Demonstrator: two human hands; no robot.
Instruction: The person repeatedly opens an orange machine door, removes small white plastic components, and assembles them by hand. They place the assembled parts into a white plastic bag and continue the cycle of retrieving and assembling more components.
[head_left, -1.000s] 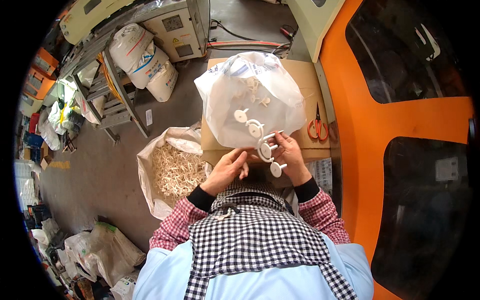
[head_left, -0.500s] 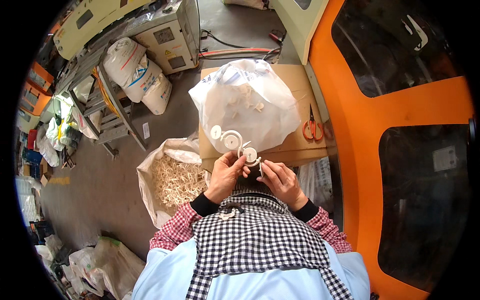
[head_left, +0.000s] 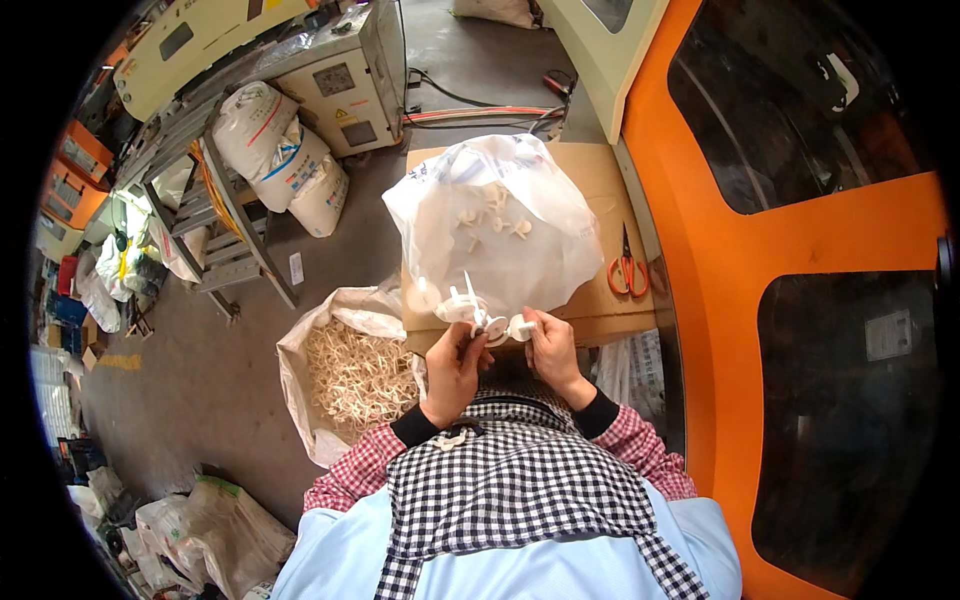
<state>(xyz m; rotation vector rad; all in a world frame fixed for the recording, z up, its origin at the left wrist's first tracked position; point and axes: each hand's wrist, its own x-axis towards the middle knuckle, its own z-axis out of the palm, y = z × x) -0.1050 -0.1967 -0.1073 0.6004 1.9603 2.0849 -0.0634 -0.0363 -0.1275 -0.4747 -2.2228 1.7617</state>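
Note:
My left hand is closed on a white plastic moulding, a curved runner with round discs and thin pins, with one long pin pointing up. To its right, my right hand pinches a round white disc at the moulding's right end. Whether that disc is still joined to the runner is not clear. Both hands are just in front of a translucent white plastic bag, which lies open on a cardboard box. Several small white plastic pieces lie inside the bag.
Scissors with orange handles lie on the box, right of the bag. At the left stands an open white sack of thin plastic scraps. An orange machine borders the right side. Farther left are a metal step ladder and stacked sacks.
The moulding has turned from showing its disc faces to a tilted, nearly edge-on position with its long pin up. My right hand has moved slightly upward and now grips the right-end disc.

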